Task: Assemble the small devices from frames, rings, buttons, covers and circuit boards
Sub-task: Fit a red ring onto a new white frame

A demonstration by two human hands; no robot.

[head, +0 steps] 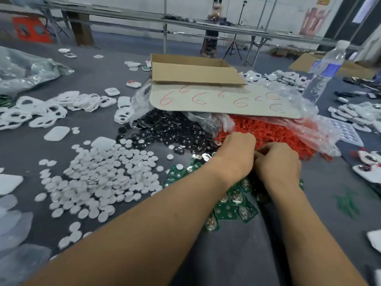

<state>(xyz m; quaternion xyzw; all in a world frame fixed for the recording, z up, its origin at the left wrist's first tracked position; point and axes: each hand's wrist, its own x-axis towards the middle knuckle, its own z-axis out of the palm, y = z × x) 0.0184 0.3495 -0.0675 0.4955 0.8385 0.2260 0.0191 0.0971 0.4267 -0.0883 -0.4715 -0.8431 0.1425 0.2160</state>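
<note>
A grey cloth [237, 254] covers the work table. At twelve o'clock stands an open cardboard box [191, 69], its front flap overlapping a flat cardboard sheet [222, 102] marked with red sixes. A clear water bottle [323, 73] with a blue label stands upright at two o'clock, with a second carton [305, 60] beyond it. A crumpled plastic bag [26, 69] lies at ten o'clock. Farther off are long metal benches [127, 15] and a black tripod [233, 48] at twelve, and an orange board [31, 29] at eleven.

Grey table [99, 65] strewn with white buttons [103, 182], circuit boards [226, 211].
</note>
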